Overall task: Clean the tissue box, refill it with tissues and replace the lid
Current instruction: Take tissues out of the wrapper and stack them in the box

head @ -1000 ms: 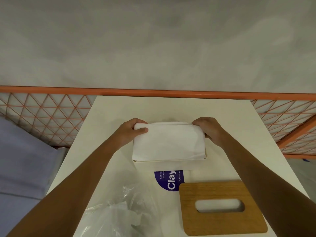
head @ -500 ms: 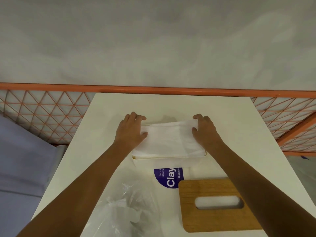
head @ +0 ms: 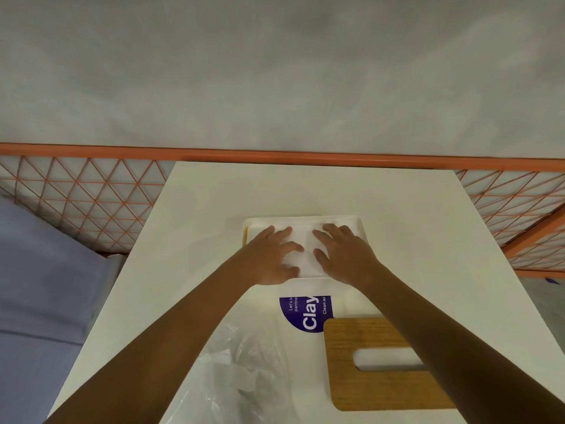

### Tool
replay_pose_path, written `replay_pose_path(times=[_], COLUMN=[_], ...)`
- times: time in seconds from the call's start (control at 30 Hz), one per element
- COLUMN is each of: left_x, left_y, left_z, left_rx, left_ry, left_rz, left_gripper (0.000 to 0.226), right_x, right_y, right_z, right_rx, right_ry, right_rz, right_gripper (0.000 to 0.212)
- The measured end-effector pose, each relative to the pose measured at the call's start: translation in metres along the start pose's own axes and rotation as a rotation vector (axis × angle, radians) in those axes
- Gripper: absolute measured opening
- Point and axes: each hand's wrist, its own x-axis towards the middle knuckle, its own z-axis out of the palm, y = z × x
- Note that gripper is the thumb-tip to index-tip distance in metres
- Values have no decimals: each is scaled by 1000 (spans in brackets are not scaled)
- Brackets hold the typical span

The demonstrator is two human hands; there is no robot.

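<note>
Pressing flat on tissues [head: 306, 246] with left hand [head: 272, 258] and right hand [head: 344, 255], side by side, fingers extended, gripping nothing. Packed inside tissue box [head: 358, 222] at middle of table [head: 397, 206], with wooden lid [head: 360, 390] lying apart, nearer.

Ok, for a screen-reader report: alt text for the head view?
A left hand and right hand press flat on white tissues inside a white rectangular tissue box on a cream table. A slotted wooden lid lies nearer, beside crumpled clear plastic wrapping.
</note>
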Motion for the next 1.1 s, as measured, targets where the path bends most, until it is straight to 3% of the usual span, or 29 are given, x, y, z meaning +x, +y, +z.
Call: replay_pose_path(times=[0.33,0.53,0.7,0.83,0.93,1.1], left_x=[0,-38,-86,-125,-153,-197], left_y=[3,-11,-26,-39,-51,-65], left_z=[-2,3,16,31,46,74], left_rx=[-50,-148,-200,-210,-274,-421], left_ry=[100,350,410,437,450,319], left_rz=[-21,-11,-56,-84,-112,-241], left_gripper=[50,39,39,40,42,74], right_x=[4,-18,-46,-69,-84,-106], right_y=[-7,-23,-49,-71,-83,-99], right_z=[-4,-19,-21,-8,6,42], right_rx=[12,256,420,573,754,1141], right_ry=[5,87,137,111,59,-174], right_rz=[96,120,52,19,111,341], right_gripper=[50,35,27,25,24,22])
